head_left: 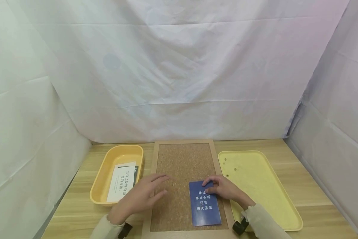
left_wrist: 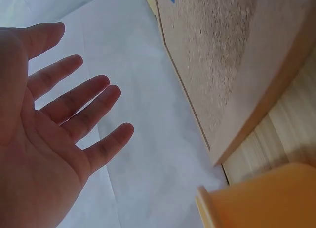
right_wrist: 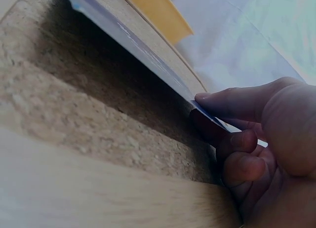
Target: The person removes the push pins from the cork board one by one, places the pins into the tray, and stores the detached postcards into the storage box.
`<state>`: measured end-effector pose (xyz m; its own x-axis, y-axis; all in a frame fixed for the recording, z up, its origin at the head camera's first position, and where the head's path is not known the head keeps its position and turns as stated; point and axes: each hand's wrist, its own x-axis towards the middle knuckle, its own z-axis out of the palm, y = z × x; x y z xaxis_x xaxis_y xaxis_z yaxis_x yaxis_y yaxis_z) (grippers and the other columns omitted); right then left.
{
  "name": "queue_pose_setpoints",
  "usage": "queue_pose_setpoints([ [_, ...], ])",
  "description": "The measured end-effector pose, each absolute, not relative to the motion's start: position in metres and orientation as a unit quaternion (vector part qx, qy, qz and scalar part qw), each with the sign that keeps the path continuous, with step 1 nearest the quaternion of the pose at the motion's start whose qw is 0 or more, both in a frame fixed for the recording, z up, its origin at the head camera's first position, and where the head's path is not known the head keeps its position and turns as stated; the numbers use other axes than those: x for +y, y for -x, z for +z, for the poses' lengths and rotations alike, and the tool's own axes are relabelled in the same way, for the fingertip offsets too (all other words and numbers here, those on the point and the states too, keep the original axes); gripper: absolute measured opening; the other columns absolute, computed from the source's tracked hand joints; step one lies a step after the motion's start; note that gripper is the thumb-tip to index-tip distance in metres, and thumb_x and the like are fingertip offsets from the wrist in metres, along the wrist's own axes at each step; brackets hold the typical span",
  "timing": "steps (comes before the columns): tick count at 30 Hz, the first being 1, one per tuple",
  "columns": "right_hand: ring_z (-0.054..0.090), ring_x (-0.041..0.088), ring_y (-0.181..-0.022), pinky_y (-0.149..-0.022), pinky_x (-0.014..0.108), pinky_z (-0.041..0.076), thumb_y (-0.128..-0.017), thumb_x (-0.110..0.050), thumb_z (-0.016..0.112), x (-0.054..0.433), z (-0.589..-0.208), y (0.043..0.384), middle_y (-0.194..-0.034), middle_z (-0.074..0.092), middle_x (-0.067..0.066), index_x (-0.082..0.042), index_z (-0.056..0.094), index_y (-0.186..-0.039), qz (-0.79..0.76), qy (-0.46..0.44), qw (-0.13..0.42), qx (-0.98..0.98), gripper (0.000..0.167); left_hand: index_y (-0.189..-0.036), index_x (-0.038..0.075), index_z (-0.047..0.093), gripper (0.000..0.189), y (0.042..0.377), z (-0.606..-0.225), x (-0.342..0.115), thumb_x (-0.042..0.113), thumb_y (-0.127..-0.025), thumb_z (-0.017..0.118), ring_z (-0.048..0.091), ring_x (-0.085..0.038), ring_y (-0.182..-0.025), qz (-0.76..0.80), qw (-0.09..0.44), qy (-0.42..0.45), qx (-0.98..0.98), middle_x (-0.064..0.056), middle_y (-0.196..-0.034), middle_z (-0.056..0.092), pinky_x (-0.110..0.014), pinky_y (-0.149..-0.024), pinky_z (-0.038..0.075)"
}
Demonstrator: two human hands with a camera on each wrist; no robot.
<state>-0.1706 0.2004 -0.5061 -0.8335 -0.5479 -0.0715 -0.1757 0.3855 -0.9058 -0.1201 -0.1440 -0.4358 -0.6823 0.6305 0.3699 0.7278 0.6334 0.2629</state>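
A dark blue card (head_left: 205, 214) printed with white characters lies over the right part of a wood-framed cork board (head_left: 174, 166). My right hand (head_left: 226, 189) pinches the card near its upper right corner. In the right wrist view the thumb is on top of the card (right_wrist: 143, 50) and curled fingers are beneath, while a shadowed gap shows between card and cork. Over the board's left side hovers my left hand (head_left: 141, 196), holding nothing. Its fingers are spread and nearly straight in the left wrist view, apart from the frame.
An orange-yellow bin (head_left: 107, 166) on the left holds several cards (head_left: 119, 186), white ones and a dark green one. To the right, a shallow yellow tray (head_left: 262, 192) carries several tiny brass-coloured pieces (head_left: 235, 169). White cloth (head_left: 179, 83) hangs behind and at both sides.
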Motion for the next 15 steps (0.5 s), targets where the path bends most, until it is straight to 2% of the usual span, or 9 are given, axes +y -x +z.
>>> queue_pose_setpoints([
  [9,0.057,0.007,-0.066,-0.068,0.019,0.049,-0.088,-0.006,0.071,0.201,-0.507,0.171,-0.125,0.062,0.018,-0.004,0.069,-0.105,-0.506,0.226,0.18,0.813,0.017,-0.134,0.014,0.061,0.047,0.12,-0.437,-0.17,0.021,-0.089,0.074,0.06,-0.028,-0.121,-0.209,0.163,0.345,-0.9,-0.009,-0.133,0.062,-0.048,-0.097,0.052],
  [15,0.058,0.007,-0.067,-0.069,0.02,0.05,-0.088,-0.006,0.072,0.201,-0.506,0.17,-0.128,0.06,0.021,-0.004,0.07,-0.104,-0.512,0.23,0.182,0.808,0.017,-0.135,0.015,0.06,0.046,0.117,-0.435,-0.185,0.02,-0.091,0.072,0.058,-0.032,-0.123,-0.228,0.156,0.305,-0.911,-0.009,-0.136,0.06,-0.053,-0.099,0.05],
])
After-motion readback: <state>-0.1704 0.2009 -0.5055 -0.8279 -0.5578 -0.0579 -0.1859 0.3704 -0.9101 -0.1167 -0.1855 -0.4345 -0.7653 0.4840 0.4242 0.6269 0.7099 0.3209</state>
